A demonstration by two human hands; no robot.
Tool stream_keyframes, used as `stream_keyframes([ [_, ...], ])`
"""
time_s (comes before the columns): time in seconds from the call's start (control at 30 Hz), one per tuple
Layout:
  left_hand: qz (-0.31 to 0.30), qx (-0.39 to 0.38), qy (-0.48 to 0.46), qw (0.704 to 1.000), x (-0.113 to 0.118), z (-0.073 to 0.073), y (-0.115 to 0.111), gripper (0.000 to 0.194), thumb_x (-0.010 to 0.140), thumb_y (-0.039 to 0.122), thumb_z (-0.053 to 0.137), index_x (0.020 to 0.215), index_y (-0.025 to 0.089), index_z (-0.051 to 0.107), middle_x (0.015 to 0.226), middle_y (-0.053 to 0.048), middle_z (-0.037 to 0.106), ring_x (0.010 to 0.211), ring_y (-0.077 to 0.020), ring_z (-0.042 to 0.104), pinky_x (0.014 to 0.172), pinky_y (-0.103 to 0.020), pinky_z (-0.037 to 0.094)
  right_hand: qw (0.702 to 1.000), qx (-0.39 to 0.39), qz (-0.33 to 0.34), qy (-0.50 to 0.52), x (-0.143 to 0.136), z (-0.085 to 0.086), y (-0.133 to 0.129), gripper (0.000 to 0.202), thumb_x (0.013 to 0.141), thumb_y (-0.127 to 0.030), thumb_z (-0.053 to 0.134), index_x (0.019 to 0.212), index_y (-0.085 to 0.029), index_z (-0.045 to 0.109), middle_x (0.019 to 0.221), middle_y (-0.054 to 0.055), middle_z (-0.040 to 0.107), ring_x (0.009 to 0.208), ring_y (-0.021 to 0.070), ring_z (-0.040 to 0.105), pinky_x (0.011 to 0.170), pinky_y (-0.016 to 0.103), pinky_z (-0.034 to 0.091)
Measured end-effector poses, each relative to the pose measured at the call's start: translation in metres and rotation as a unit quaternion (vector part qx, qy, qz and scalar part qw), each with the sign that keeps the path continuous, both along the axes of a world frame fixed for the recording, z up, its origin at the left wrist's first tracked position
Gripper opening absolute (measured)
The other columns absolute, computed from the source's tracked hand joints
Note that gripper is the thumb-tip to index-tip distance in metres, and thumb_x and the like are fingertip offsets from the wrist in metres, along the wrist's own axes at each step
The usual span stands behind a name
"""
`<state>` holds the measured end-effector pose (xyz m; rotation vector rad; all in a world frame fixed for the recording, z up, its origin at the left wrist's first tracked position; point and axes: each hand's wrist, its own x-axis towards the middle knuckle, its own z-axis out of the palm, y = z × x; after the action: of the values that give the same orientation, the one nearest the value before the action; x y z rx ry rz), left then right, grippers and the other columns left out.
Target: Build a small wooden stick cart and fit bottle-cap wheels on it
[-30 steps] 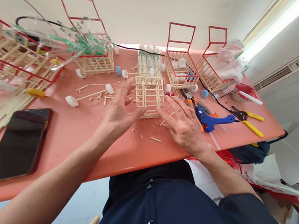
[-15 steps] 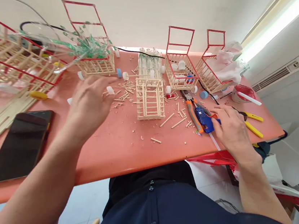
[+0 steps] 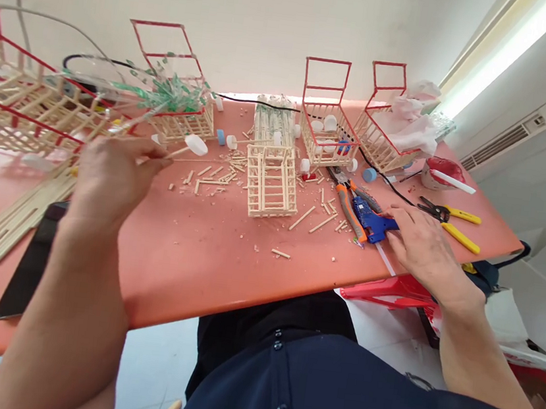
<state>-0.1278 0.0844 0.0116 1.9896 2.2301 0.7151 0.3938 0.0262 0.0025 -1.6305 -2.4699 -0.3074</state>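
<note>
My left hand (image 3: pixel 114 175) is closed in a pinch on a thin wooden stick with a white bottle cap (image 3: pixel 196 144) at its far end, raised a little above the table. My right hand (image 3: pixel 417 245) has its fingers round the handle end of a blue hot glue gun (image 3: pixel 373 221), which lies on the table; the palm hides part of the handle. Orange-grey pliers (image 3: pixel 349 208) lie against the gun's left side. Between my hands sits a small frame of wooden sticks (image 3: pixel 271 183).
Red-rimmed stick carts line the back, among them one holding caps (image 3: pixel 330 135) and one holding green-and-clear plastic (image 3: pixel 179 97). Cut stick pieces (image 3: pixel 227 175) litter the middle. Yellow-handled wire strippers (image 3: pixel 459 231) lie right; a phone (image 3: pixel 29 267) and long sticks (image 3: pixel 5 238) lie left.
My left hand has moved left and now pinches the stick with the white cap, lifted into view. The right hand stays at the glue gun. The view has shifted slightly.
</note>
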Motion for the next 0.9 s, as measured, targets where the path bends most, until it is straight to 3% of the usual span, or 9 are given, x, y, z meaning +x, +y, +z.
stream_keyframes([
  [0.07, 0.009, 0.052, -0.131, 0.99, 0.009, 0.014, -0.012, 0.034, 0.09, 0.052, 0.074, 0.107, 0.024, 0.086, 0.105, -0.002, 0.086, 0.105, -0.0295, 0.075, 0.109, -0.05, 0.059, 0.999, 0.011, 0.016, 0.039, -0.003, 0.004, -0.003, 0.035, 0.101, -0.021, 0.062, 0.133, -0.018, 0.074, 0.147, 0.022, 0.076, 0.132, 0.0439, 0.076, 0.108, 0.065, 0.063],
  [0.13, -0.076, 0.069, -0.189, 0.977, 0.024, 0.024, -0.022, 0.025, 0.091, 0.049, 0.079, 0.103, 0.029, 0.088, 0.102, 0.004, 0.087, 0.103, -0.0267, 0.076, 0.107, -0.047, 0.061, 0.995, 0.032, 0.023, 0.096, -0.013, 0.012, -0.006, 0.036, 0.103, -0.023, 0.064, 0.138, -0.022, 0.074, 0.154, 0.019, 0.074, 0.141, 0.0427, 0.073, 0.116, 0.067, 0.061],
  [0.23, -0.213, 0.098, -0.183, 0.955, 0.055, 0.026, -0.03, 0.019, 0.095, 0.047, 0.078, 0.094, 0.03, 0.087, 0.094, 0.003, 0.084, 0.093, -0.0233, 0.074, 0.095, -0.041, 0.061, 0.973, 0.071, 0.035, 0.215, -0.044, 0.023, -0.007, 0.033, 0.11, -0.028, 0.063, 0.141, -0.026, 0.074, 0.147, 0.015, 0.078, 0.141, 0.0375, 0.074, 0.123, 0.062, 0.059],
  [0.3, -0.257, 0.094, -0.165, 0.948, 0.074, 0.021, -0.031, 0.02, 0.099, 0.044, 0.074, 0.093, 0.03, 0.087, 0.094, 0.003, 0.084, 0.091, -0.0224, 0.073, 0.09, -0.038, 0.06, 0.947, 0.079, 0.076, 0.302, -0.07, 0.024, -0.002, 0.033, 0.112, -0.038, 0.067, 0.143, -0.026, 0.073, 0.141, 0.014, 0.08, 0.131, 0.0336, 0.078, 0.119, 0.055, 0.062],
  [0.4, -0.264, 0.06, -0.148, 0.951, 0.093, 0.009, -0.029, 0.024, 0.1, 0.045, 0.07, 0.088, 0.029, 0.084, 0.091, 0.001, 0.083, 0.09, -0.0237, 0.074, 0.087, -0.037, 0.057, 0.903, -0.001, 0.155, 0.4, -0.107, 0.012, 0.012, 0.047, 0.109, -0.053, 0.075, 0.147, -0.026, 0.07, 0.143, 0.013, 0.078, 0.117, 0.0271, 0.082, 0.102, 0.042, 0.069],
  [0.53, -0.23, 0.055, -0.126, 0.963, 0.102, -0.003, -0.031, 0.021, 0.098, 0.041, 0.068, 0.085, 0.028, 0.078, 0.087, -0.001, 0.08, 0.089, -0.0248, 0.075, 0.086, -0.036, 0.056, 0.866, -0.116, 0.177, 0.453, -0.141, -0.006, 0.034, 0.056, 0.105, -0.064, 0.078, 0.141, -0.023, 0.07, 0.139, 0.012, 0.078, 0.111, 0.0249, 0.082, 0.085, 0.034, 0.07],
  [0.77, -0.228, 0.033, -0.124, 0.965, 0.102, 0.001, -0.037, 0.014, 0.096, 0.04, 0.071, 0.094, 0.028, 0.078, 0.093, -0.003, 0.08, 0.092, -0.0247, 0.074, 0.091, -0.036, 0.059, 0.861, -0.146, 0.153, 0.462, -0.151, -0.011, 0.046, 0.049, 0.105, -0.07, 0.074, 0.121, -0.024, 0.073, 0.119, 0.007, 0.08, 0.093, 0.0196, 0.077, 0.081, 0.031, 0.068],
  [0.9, -0.238, -0.039, -0.175, 0.955, 0.09, 0.009, -0.038, 0.034, 0.089, 0.048, 0.075, 0.117, 0.028, 0.081, 0.105, -0.003, 0.083, 0.078, -0.0208, 0.07, 0.083, -0.036, 0.062, 0.864, -0.122, 0.159, 0.461, -0.142, -0.012, 0.045, 0.047, 0.104, -0.067, 0.078, 0.122, -0.024, 0.074, 0.117, 0.006, 0.079, 0.091, 0.0183, 0.076, 0.08, 0.03, 0.067],
])
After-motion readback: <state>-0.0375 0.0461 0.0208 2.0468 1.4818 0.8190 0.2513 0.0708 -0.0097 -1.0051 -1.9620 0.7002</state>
